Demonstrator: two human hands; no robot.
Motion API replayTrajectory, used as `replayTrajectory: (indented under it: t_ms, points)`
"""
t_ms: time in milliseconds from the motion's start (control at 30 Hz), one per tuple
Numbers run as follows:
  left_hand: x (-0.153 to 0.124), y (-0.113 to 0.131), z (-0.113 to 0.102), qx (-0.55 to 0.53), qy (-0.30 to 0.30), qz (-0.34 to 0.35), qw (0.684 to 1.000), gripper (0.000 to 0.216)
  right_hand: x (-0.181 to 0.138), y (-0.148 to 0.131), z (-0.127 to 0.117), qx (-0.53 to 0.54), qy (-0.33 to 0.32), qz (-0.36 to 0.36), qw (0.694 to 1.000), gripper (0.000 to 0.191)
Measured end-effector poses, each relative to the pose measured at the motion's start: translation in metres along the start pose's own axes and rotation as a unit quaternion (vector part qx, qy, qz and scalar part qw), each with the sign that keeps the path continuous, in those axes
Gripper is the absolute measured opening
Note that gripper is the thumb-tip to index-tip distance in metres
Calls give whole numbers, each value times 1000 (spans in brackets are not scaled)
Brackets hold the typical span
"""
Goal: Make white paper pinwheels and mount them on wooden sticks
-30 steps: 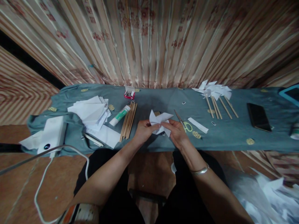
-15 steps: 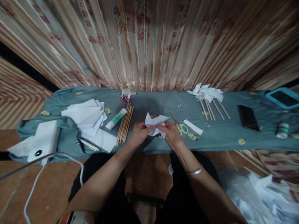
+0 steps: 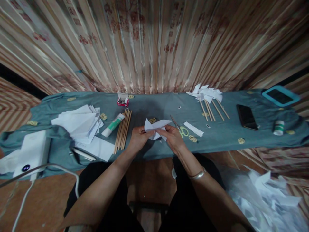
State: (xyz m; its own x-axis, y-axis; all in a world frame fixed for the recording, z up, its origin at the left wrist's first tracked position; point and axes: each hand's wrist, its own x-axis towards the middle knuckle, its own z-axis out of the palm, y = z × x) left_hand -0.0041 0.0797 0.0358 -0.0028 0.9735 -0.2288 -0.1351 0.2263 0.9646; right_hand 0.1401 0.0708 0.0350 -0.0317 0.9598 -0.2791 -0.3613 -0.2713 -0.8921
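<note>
Head view: I see both bare hands close together over the near edge of the cloth-covered table (image 3: 159,103), sharing one folded white paper (image 3: 155,125). The left hand (image 3: 139,139) pinches its left side, thumb laid on top toward the middle; the right hand (image 3: 174,138) grips it from the other side, its thumb almost meeting the left one. So I have the paper between the two hands, with pointed flaps sticking up.

Just left of them I make out a bundle of wooden sticks (image 3: 123,130), a glue stick (image 3: 113,125) beside it, and an open red box (image 3: 123,101) behind. Near the right hand lie scissors (image 3: 182,130) with pale green handles, then a paper strip (image 3: 193,129). Farther right, paper pinwheels (image 3: 206,93) on sticks lie bunched together, with a phone (image 3: 246,117) beyond.
</note>
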Motion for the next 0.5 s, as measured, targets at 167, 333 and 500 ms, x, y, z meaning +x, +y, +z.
replayTrajectory:
  t_ms: [167, 333, 500]
  points:
    - [0, -1, 0, -3, 17, -6, 1000, 26, -2, -4, -4, -1, 9, 1, 1000, 31]
    - [-2, 0, 2, -10, 15, -18, 1000, 27, -3, -2, -7, 2, 12, 3, 1000, 30]
    - [-4, 4, 3, -27, 5, -24, 999, 28, -4, -2, -6, 9, 17, 8, 1000, 31]
